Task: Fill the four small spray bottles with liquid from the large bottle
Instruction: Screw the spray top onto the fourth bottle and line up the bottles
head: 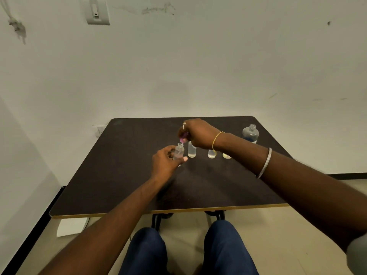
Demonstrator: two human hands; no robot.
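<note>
The left grip (168,159) grasped 1 small spray bottle (179,151) at mid-worktop (119,165). The right grip (198,133) pinched a pink cap (182,139) just above its open neck. Step in hand: probably uncapping. The next move calls for the large bottle (250,133), far right, and a steady pour.

small bottles (200,150) on table (123,175), large bottle (250,133) right

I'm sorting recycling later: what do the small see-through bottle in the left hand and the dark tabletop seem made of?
The small see-through bottle in the left hand looks like frosted translucent plastic: cloudy walls, threaded neck. The dark tabletop looks like matte laminate over board, judging by its yellowish edge band; its core is hidden.
</note>
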